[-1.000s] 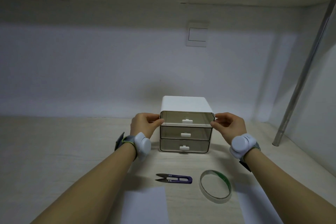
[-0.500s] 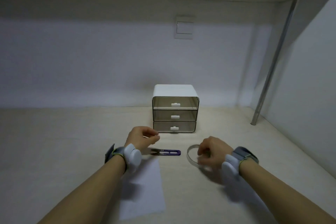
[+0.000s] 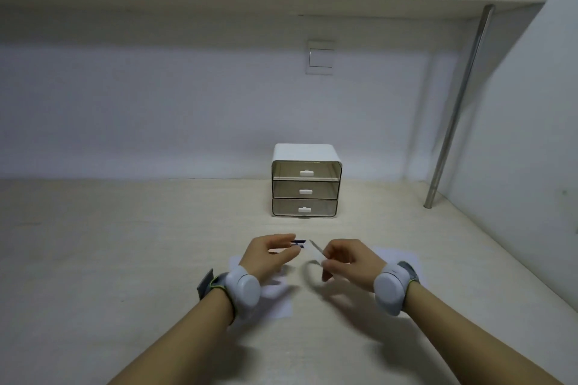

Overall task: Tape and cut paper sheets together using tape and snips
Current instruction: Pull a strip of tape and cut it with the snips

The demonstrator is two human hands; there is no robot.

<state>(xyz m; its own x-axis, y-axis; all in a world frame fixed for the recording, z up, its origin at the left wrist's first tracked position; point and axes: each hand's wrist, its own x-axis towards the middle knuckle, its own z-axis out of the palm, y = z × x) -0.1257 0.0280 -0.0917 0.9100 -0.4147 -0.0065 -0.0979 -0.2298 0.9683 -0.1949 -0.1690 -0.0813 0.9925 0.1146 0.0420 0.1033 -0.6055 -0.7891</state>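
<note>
Right hand fingers pinching tape roll — raised off surface. Left hand fingers loosely curled, gripping nothing, over snips — 2 paper sheets beneath.

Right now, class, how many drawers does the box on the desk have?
3, stacked in the box: top drawer, middle drawer, bottom drawer. All shut; none hidden.

Dim, soft light — motion-blurred, wide-angle warp
</note>
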